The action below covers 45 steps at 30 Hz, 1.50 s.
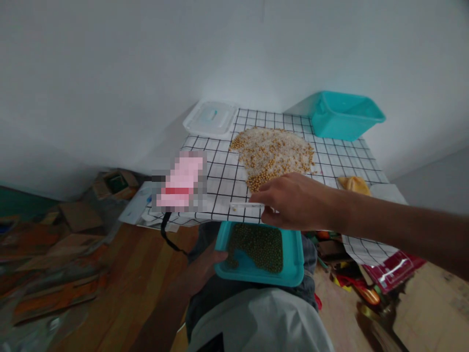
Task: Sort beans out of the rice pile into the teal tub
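Observation:
A turquoise tub point(298, 271) of small dark-green beans point(262, 244) rests on my lap below the table edge. My left hand point(208, 263) is closed on its left side, thumb over the rim and the other fingers hidden. Over the table's front edge, my right hand point(284, 200) grips a slim white tool point(244, 205). A tiny yellowish bit shows near the tool's left end; its exact kind is unclear. Just beyond that hand spreads a pile of yellow beans and pale grains point(274, 154).
A checked cloth covers the table point(220, 181). At the back stand a white lid point(212, 119) and a second turquoise tub point(337, 122). A pixelated pink object point(181, 183) lies left, a yellow cloth-like piece point(354, 185) right. Cardboard boxes point(78, 220) clutter the floor.

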Available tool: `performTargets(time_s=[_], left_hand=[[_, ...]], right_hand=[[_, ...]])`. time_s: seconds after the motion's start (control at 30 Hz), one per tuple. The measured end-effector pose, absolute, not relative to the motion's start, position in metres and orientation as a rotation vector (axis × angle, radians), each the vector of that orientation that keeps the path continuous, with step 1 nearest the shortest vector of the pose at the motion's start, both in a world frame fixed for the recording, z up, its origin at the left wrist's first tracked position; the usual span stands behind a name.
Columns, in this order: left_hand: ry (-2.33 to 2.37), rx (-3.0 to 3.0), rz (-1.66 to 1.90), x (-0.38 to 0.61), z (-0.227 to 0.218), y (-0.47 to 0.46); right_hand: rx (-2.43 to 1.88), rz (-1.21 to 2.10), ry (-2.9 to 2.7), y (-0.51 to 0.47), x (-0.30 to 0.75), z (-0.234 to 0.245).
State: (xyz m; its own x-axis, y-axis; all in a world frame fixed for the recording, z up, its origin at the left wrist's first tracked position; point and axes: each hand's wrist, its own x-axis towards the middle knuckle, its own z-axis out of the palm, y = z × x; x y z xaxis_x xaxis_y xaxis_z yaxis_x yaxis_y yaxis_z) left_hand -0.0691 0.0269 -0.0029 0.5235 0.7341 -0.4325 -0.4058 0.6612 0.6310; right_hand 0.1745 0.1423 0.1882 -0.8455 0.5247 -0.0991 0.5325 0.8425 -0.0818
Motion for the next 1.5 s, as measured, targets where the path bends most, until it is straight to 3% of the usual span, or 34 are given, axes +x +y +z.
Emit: performTargets(time_s=[0.23,0.7,1.2,1.5], left_hand=[[0.787,0.458,0.703,-0.083,-0.007,0.025],[0.786,0.487,0.695,-0.070,-0.004,0.028],[0.810,0.531,0.675,-0.070,-0.004,0.028],[0.880,0.505,0.645,-0.090,0.006,0.036]], right_hand=[[0.530,-0.162,2.940,0.132,0.200,0.188],[1.237,0.235,2.766,0.180,0.208,0.197],[0.859,0.311,2.861,0.156,0.202,0.188],[0.935,0.281,2.924,0.150,0.200,0.193]])
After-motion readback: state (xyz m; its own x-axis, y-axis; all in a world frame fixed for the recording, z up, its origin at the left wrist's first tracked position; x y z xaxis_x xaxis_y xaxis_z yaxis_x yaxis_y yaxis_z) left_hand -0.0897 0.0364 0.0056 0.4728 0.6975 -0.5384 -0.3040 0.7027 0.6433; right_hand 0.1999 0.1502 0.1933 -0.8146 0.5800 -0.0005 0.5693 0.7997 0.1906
